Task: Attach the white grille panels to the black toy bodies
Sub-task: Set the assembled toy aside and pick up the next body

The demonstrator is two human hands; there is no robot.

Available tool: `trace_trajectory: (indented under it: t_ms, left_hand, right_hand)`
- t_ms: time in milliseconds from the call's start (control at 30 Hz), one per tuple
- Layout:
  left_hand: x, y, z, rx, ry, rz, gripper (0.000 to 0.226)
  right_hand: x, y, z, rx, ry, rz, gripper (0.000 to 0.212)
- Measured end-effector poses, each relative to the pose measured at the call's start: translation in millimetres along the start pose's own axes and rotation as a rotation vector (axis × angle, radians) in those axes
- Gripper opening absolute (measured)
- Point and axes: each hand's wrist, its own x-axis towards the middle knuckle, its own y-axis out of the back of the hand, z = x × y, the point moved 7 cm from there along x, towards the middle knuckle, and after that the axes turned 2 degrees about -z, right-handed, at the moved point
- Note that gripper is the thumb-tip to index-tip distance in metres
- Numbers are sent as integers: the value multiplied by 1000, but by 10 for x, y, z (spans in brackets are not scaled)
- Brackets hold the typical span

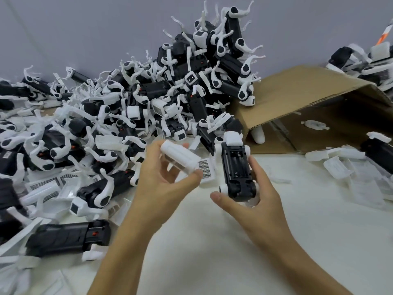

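White tabletop meets grey wall behind toy pile.

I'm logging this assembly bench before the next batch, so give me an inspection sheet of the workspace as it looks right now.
Surface: white tabletop, bare in front of the hands.
Job's things: white grille panel in left hand; black toy body in right hand, not yet joined.
Clutter: pile of toy bodies and loose white parts on the left and behind.
Grippers: fingers of both hands curled round their parts.
Cables: nothing seen.
Surroundings: tipped cardboard box, grey wall.
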Motion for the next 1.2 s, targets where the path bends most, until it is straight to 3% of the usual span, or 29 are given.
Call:
trace_trajectory:
  t_ms: [67,167,300,533,700,767,867,900,1000,1200]
  left_hand:
    - [-5,-88,4,-120,-26,-47,48]
    - [-15,-160,21,-103,-56,-143,73]
    - [-42,-189,8,-48,-42,-216,90]
    - [-56,-241,-61,51,36,-88,69]
    - [-42,-177,-38,83,15,-19,36]
    - [-42,-189,-47,61,18,-19,40]
    - [-52,-233,-109,-38,74,16,67]
    - [-63,-265,-100,-31,59,22,62]
    - [-109,-324,-59,125,1,97,40]
    - [-187,-299,-24,520,-95,226,44]
  right_hand:
    - [-13,-21,-41,-1,33,-11,91]
    - [-42,-16,-110,-12,96,1,79]
    - [-64,19,-168,-94,166,51,87]
    - [-76,39,-129,-149,178,66,90]
    - [-82,49,-148,-254,224,127,90]
    - [-82,53,-149,-257,232,139,92]
    - [-79,74,-161,-238,244,143,98]
    - [-81,69,-173,-234,250,136,99]
    - [-90,34,-184,-257,268,101,102]
    - [-119,-75,-208,-256,287,4,107]
